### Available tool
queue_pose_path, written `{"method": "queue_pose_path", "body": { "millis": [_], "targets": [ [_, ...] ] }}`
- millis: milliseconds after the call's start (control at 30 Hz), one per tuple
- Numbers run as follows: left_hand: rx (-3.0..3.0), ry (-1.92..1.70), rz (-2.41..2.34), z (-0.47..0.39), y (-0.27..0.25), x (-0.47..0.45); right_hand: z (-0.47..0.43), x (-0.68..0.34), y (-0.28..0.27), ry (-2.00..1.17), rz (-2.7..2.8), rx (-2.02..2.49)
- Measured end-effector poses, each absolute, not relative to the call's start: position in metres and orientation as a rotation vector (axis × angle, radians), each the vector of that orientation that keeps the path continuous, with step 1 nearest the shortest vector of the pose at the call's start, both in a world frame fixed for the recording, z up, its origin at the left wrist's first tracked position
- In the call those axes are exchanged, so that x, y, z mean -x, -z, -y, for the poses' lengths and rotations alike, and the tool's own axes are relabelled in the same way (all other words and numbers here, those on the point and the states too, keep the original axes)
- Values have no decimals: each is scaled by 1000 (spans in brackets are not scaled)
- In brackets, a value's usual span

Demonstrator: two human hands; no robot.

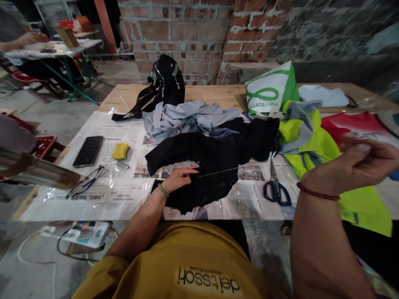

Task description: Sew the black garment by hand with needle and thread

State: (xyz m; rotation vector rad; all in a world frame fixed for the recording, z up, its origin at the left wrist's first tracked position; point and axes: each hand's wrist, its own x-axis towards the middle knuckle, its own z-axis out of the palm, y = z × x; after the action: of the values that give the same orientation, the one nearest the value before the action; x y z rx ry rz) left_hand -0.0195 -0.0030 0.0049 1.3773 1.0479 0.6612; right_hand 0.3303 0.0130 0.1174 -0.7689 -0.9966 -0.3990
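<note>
Where thread (218,171) crosses, the garment (215,155) (rumpled) looks black.

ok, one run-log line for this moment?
left hand: on black garment | right hand: raised, contents unclear | white thread: straight across black garment | dark-blue-handled scissors: right of garment, untouched

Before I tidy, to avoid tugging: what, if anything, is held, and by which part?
The left hand touches the black garment near the white thread; whether it or the raised right hand grips anything cannot be told.
</note>
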Motion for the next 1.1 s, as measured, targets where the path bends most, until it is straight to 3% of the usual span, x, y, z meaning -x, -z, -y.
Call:
{"method": "queue_pose_path", "body": {
  "millis": [400, 600, 700, 1100],
  "targets": [
    [-1376, -637, -1089, 2, -1, 20, -3, -311, -111, 224, 888, 963],
    [-1403, -641, -1094, 3, -1, 21, 22, -206, -37, -716, 1144, 1181],
    [-1414, -625, -1085, 3, -2, 21, 18, -182, -6, -945, 1174, 1219],
    [-1633, -636, -1168, 8, -5, 16, -29, -222, 24, -657, 1176, 1444]
  ]
}}
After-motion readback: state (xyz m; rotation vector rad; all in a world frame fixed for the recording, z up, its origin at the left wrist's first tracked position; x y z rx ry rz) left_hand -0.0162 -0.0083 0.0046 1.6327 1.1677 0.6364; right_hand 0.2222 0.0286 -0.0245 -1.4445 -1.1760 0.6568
